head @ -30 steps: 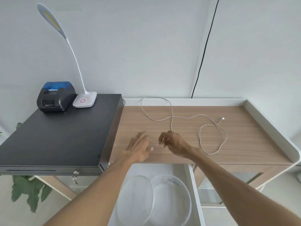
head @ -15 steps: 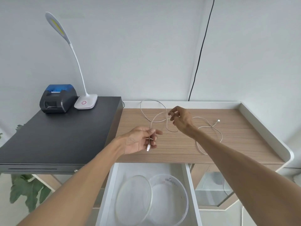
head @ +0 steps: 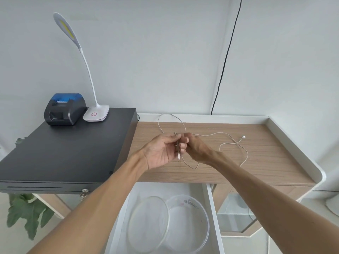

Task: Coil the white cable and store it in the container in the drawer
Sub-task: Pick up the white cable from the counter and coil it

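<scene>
A thin white cable (head: 231, 138) lies in loose loops on the wooden desk top (head: 256, 162), its far plug near the right side. My left hand (head: 161, 153) pinches the cable's near end, the plug hanging down from its fingers. My right hand (head: 196, 148) touches the left one and grips the cable just beside it, above the desk. Below the desk edge the white drawer (head: 213, 213) stands pulled out. In it sits a round clear container (head: 190, 228), its clear lid (head: 148, 224) leaning beside it on the left.
A black cash box (head: 64, 153) fills the left, with a small printer (head: 64, 109) and a white desk lamp (head: 96, 112) on it. A raised white rim (head: 293, 142) bounds the desk at back and right. A black wire (head: 225, 55) runs down the wall. A green plant (head: 27, 215) is lower left.
My left hand took the near cable end and lifted it. My right hand went out along the cable, then came back against the left hand, drawing a loop of cable with it.
</scene>
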